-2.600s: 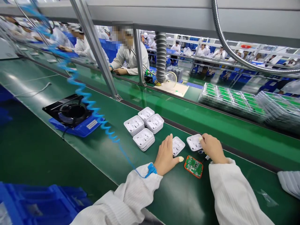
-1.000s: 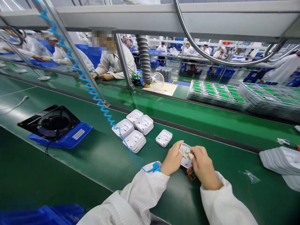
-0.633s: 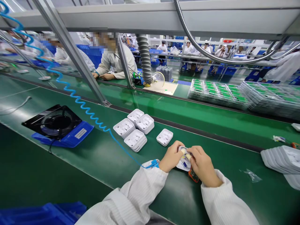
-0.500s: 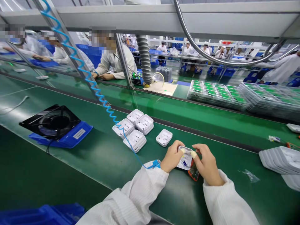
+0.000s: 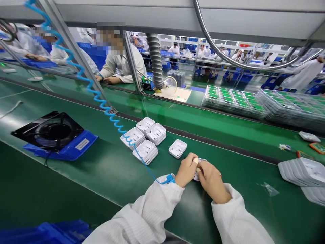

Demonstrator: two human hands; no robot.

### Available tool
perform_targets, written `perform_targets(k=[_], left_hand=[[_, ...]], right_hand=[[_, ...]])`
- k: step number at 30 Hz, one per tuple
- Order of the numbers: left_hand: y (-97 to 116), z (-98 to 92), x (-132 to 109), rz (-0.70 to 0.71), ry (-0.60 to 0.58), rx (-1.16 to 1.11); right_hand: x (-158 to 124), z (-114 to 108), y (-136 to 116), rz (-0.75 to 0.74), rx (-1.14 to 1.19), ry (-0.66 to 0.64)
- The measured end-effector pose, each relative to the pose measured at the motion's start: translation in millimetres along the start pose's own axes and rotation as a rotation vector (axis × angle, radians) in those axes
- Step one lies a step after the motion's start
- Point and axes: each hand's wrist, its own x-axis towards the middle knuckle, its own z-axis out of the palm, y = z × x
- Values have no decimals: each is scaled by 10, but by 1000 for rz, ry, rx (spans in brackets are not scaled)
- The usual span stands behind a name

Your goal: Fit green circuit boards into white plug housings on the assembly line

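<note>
A white square plastic housing [image 5: 196, 177] lies between my two hands, mostly covered by them. My left hand [image 5: 186, 171] grips its left side, with a pale finger cot on the thumb. Over its right part bends my right hand [image 5: 213, 181], fingers pinched close to the left thumb; whatever sits between those fingertips is hidden. A blue wrist strap [image 5: 169, 179] circles my left wrist. Just beyond the left hand, a single white housing [image 5: 177, 148] lies face up. Several stacks of similar housings [image 5: 145, 151] stand further left.
A black fan [image 5: 56, 130] rests on a blue bin [image 5: 82, 145] at left. The coiled blue cord [image 5: 98, 96] hangs across the bench. Nested white shells [image 5: 302, 171] and a clear plastic scrap [image 5: 269, 189] lie at right. Trays of green boards [image 5: 233, 101] stand behind. A co-worker [image 5: 122, 66] sits opposite.
My right hand has moved left over the housing, closing in on my left hand and covering more of it. The orange-edged circuit board beneath the right hand is now hidden from view.
</note>
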Motion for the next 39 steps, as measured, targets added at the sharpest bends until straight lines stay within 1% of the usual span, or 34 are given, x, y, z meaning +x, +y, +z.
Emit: perform_targets(k=[2,5,9,17,26,30,32,36,39], left_hand=[[-5,-5,-8,-25,-12,23],[-17,-7,-16,-49,-10,32],[-21,-7,-25,-80,-16,32],[-9,-14,-41,-70,-13,73],[-17,-8,-49,-89,-7,116],[-28,0,-65,-108,-9,132],[-34,-2,-71,-111,-11,140],[-37,-35,-61,-61,-5,133],[-30,-62,-47,-17,10,139]], right_hand=[[-10,7,16,-6,-30,-3],[-28,18,32,-34,-105,38],[-34,34,57,-48,-117,82],[-18,43,73,-35,-28,40],[-32,142,144,-112,-36,30],[-29,190,132,-139,-62,45],[-32,180,121,-146,-50,48],[-91,88,150,-106,19,59],[-179,35,203,-91,-13,83]])
